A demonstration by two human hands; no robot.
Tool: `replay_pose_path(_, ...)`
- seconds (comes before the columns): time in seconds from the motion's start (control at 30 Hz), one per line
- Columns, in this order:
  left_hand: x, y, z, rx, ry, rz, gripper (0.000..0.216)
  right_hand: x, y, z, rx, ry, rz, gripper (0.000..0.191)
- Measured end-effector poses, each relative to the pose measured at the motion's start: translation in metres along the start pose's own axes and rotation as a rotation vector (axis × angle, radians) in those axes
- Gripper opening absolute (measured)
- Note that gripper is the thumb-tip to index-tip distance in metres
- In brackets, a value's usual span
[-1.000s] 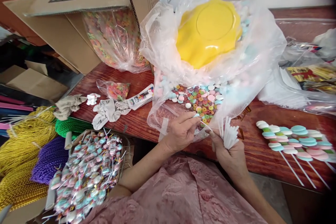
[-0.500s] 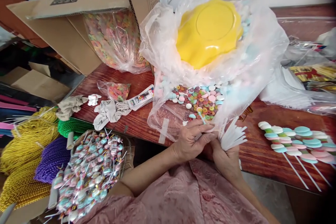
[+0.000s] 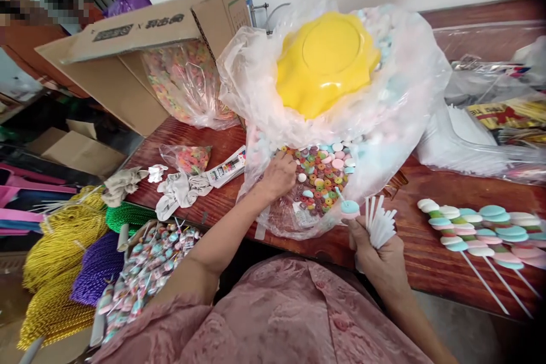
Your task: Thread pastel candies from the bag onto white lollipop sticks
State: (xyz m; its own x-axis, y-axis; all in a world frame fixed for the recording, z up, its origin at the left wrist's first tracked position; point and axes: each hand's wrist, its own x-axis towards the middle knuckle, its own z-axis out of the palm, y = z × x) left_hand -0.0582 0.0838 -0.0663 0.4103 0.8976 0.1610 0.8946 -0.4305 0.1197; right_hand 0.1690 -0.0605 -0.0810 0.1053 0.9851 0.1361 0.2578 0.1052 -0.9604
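My left hand [image 3: 280, 174] reaches into the loose candies at the left side of the opened plastic bag. Its fingers are curled down among small ring gummies [image 3: 321, 173], and whatever is between the fingertips is hidden. My right hand [image 3: 379, 259] is closed around a bundle of white sticks [image 3: 381, 222] near the table's front edge. From the same hand a single stick points up and left, with a blue and pink candy piece [image 3: 350, 209] threaded on it. Round pink, white and blue candies [image 3: 337, 163] lie mixed with the gummies.
A yellow scalloped bowl [image 3: 326, 62] sits upside down on the candy bag. Finished candy skewers [image 3: 490, 233] lie at the right. Behind are a cardboard box [image 3: 140, 28] and packed sticks [image 3: 460, 136]. At lower left stand a basket of wrapped candy sticks [image 3: 147, 273] and gold cords [image 3: 63, 256].
My left hand has left my right hand and moved up and left into the candies. The right hand keeps the sticks, and the blue and pink candy piece now shows on one.
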Motion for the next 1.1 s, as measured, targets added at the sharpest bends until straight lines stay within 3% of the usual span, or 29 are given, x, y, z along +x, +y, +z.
replay_pose_path(0.1, -0.015, -0.001, -0.005, -0.18, 0.157, -0.046, 0.016, -0.004, 0.006, 0.0, -0.018, -0.06, 0.008, 0.037)
replay_pose_path(0.2, -0.032, 0.005, -0.021, -0.583, 0.291, -0.102, 0.018, 0.0, 0.005, 0.003, -0.045, -0.13, -0.035, 0.038)
replay_pose_path(0.33, -0.055, 0.024, -0.044, -1.141, 0.198, -0.209, 0.023, 0.015, -0.004, 0.016, -0.14, -0.183, -0.197, 0.022)
replay_pose_path(0.43, -0.069, 0.034, -0.052, -1.293, 0.168, -0.247, 0.029, 0.021, -0.012, 0.023, -0.213, -0.22, -0.289, 0.027)
replay_pose_path(0.53, -0.077, 0.036, -0.05, -1.227, 0.227, -0.165, 0.027, 0.021, -0.016, 0.023, -0.273, -0.268, -0.306, 0.032)
replay_pose_path(0.73, -0.082, 0.04, -0.033, -0.851, 0.399, 0.032, 0.031, 0.011, -0.016, 0.015, -0.385, -0.293, -0.252, 0.029)
replay_pose_path(0.93, -0.083, 0.051, -0.018, -0.623, 0.473, -0.006, 0.029, 0.011, -0.008, 0.018, -0.508, -0.236, -0.257, 0.032)
replay_pose_path(1.1, -0.084, 0.052, -0.012, -0.597, 0.481, -0.064, 0.023, 0.014, 0.001, 0.023, -0.599, -0.226, -0.242, 0.033)
